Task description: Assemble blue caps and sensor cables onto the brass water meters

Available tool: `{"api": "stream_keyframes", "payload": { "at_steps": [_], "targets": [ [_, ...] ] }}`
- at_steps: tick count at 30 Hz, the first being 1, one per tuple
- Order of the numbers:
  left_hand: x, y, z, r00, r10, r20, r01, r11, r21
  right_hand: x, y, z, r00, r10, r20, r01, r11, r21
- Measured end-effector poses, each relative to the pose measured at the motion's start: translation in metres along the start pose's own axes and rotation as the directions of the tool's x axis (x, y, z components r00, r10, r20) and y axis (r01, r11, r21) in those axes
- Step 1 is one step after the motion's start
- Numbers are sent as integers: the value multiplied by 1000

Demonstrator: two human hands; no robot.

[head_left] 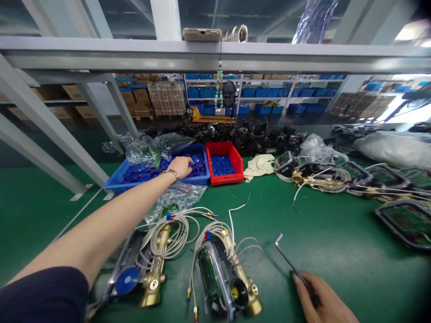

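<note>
- At the back left of the green table, the left hand reaches into the blue bin, fingers curled down among the blue caps; whether it has pinched one cannot be told.
- A metal bracelet sits on that wrist, and the bare forearm runs back to a dark sleeve at the lower left.
- At the near right edge, the right hand is closed around the long leg of a hex key, its bent short end pointing up and away, well apart from the bin.
- Just right of the blue bin, touching it, stands a red bin with small blue pieces in it.
- Clear plastic bags lie over the blue bin's far left part, and another bag rests just in front of it.
- Between the two hands, near the front edge, lie two brass-bodied meter assemblies with coiled grey cables; the left one carries a blue cap.
- A cream cloth lies right of the red bin.
- More brass fittings and clear-cased units spread along the right side.
</note>
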State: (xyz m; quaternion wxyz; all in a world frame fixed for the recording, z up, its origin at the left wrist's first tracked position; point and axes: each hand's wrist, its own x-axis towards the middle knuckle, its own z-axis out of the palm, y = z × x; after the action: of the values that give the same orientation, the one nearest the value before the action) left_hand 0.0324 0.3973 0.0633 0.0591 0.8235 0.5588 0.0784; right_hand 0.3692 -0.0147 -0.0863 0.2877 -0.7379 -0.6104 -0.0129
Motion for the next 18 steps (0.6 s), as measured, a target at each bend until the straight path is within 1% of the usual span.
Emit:
{"api": "stream_keyframes", "payload": {
  "at_steps": [2,3,4,6,7,8,9,10,11,13,15,18],
  "targets": [
    [-23,15,-14,999,43,-23,-45,996,-81,-3,-9,-3,1000,22,3,-21,998,-51],
    [-39,24,-21,997,67,-29,-70,989,-127,-4,-14,-4,999,43,8,-42,996,-81],
    [-57,35,-27,995,93,-28,-97,980,-175,-5,-18,-6,998,63,15,-61,992,-112],
    [-100,57,-38,987,159,2,-152,947,-283,-6,-24,-7,997,76,21,-71,983,-169],
    [-125,69,-42,978,207,25,-184,915,-358,-6,-25,-7,997,70,15,-66,979,-192],
    [-151,81,-45,965,258,50,-197,836,-512,-6,-25,-7,998,61,6,-58,976,-211],
    [-176,93,-47,952,295,78,-183,757,-628,-6,-25,-7,999,52,-4,-52,973,-225],
    [-201,103,-47,939,324,116,-160,710,-685,-7,-24,-6,999,44,-11,-46,972,-232],
    [-224,114,-46,932,334,142,-140,692,-708,-7,-23,-6,999,40,-14,-42,971,-234],
    [-259,132,-39,931,319,177,-109,705,-701,-7,-23,-7,999,43,-9,-44,972,-232],
    [-280,146,-29,945,282,167,-112,756,-645,-7,-26,-8,998,59,-4,-58,970,-237],
    [-289,163,-12,966,231,113,-131,821,-555,-7,-32,-11,997,78,9,-74,965,-252]
  ]
}}
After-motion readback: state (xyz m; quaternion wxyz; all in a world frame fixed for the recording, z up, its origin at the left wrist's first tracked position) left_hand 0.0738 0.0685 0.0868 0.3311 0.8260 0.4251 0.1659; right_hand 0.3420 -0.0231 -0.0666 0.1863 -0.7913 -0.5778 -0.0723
